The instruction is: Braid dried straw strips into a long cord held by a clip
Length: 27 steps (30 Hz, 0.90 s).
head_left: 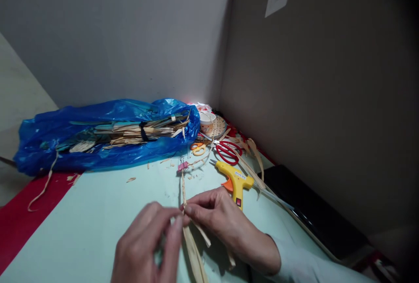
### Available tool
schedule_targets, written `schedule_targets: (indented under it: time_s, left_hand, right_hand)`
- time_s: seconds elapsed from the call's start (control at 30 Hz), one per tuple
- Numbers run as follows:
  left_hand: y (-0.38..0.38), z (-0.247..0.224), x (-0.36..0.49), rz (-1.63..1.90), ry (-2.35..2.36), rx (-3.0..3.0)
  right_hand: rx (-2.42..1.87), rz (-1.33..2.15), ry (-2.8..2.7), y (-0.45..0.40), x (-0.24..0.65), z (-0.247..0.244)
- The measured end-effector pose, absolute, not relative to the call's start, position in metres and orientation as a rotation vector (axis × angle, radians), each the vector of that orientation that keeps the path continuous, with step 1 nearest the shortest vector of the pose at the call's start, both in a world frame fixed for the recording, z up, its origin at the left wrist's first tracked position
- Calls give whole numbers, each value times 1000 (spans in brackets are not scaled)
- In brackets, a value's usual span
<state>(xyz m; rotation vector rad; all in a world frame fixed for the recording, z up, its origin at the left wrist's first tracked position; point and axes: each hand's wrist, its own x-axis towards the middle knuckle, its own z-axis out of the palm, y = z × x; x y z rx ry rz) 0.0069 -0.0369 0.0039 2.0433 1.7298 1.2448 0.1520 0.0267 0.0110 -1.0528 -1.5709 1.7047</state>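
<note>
A thin braid (pixel 183 184) of pale dry straw strips runs toward me, its far end at a pink binder clip (pixel 183 167) on the table. My right hand (pixel 225 224) pinches the near end of the braid between thumb and fingers. Beside it, the thumb and index finger of my left hand (pixel 147 241) close together at the same spot, with a bit of pale strip showing between the fingertips. Loose straw strips (pixel 194 254) hang down from the braid below both hands. Beyond my right hand lies a yellow glue gun (pixel 237 179) with an orange trigger.
A blue plastic bag (pixel 78 119) with a bundle of dry straw (pixel 140 132) lies along the wall. Red-handled scissors (pixel 228 152), orange-handled scissors (pixel 198 148), a paper cup (pixel 207 122) and a woven disc (pixel 220 125) sit at the back. At right is a black flat object (pixel 314 208).
</note>
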Motion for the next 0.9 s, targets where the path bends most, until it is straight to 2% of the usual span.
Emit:
schedule_targets:
  time_s: [0.07, 0.13, 0.23, 0.63, 0.77, 0.9]
  left_hand:
    - [-25, 5, 1, 1191, 1700, 1552]
    - [-14, 3, -2, 1034, 1420, 1171]
    - [-4, -3, -1, 934, 1120, 835]
    - [-12, -1, 7, 1011, 1470, 1089]
    - [-12, -1, 9, 1023, 1452, 1142]
    - [-11, -4, 12, 1059, 1400, 1002]
  right_hand:
    - [-1003, 1714, -1573, 26, 153, 11]
    - [-965, 1722, -1582, 27, 153, 10]
    - [-948, 1623, -1711, 28, 155, 7]
    - [-1228, 659, -2342, 10, 162, 18]
    - [-1151, 296, -2401, 7, 160, 11]
    - [-887, -174, -2409, -1, 155, 0]
